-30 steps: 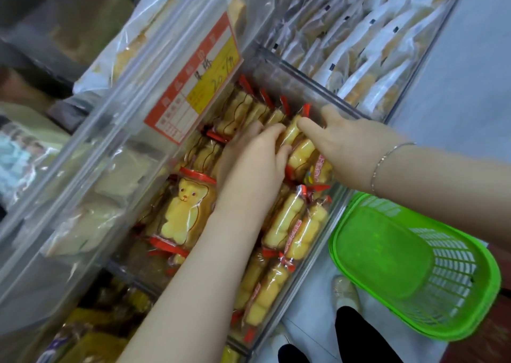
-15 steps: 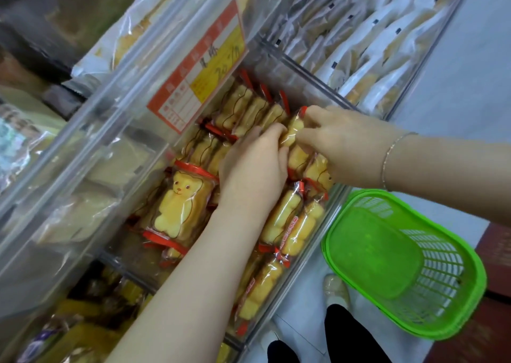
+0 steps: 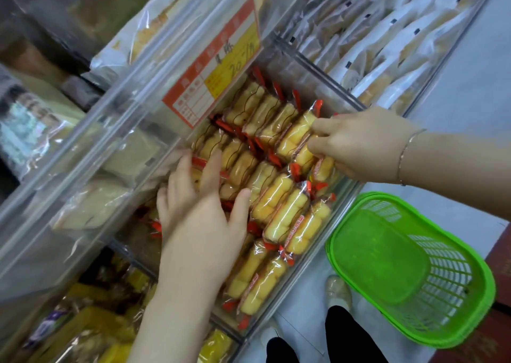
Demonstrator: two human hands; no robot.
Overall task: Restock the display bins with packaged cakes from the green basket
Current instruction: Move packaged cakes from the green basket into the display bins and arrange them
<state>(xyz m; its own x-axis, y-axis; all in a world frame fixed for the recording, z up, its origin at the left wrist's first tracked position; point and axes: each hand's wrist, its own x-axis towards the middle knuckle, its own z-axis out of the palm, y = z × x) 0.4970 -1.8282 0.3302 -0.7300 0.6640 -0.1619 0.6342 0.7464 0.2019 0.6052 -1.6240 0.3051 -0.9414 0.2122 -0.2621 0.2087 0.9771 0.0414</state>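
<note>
A: Clear plastic all round, so easy to misjudge the bin (image 3: 326, 67) wall. Best to keep the left hand (image 3: 201, 219) flat, fingers spread straight, pressing the cakes (image 3: 276, 197) at the bin's back side so the rows stand tight.

B: And the right hand (image 3: 356, 144)?

A: Fingers curled, pinching one pack (image 3: 298, 136) at the bin's far front corner. Worth seating it upright beside its neighbours, red ends lined up, without crushing the soft sponge.

B: More to fetch from the basket (image 3: 409, 274)?

A: Looks bare inside, on the floor just in front of the bin; probably the last tidy-up.

B: Anything unclear?

A: Plenty. Left palm hides the packs beneath. Price tag (image 3: 218, 72) above the bin too blurred to read. Lower layers behind glare. Neighbouring bins cut off at the edges, contents hard to name.
</note>
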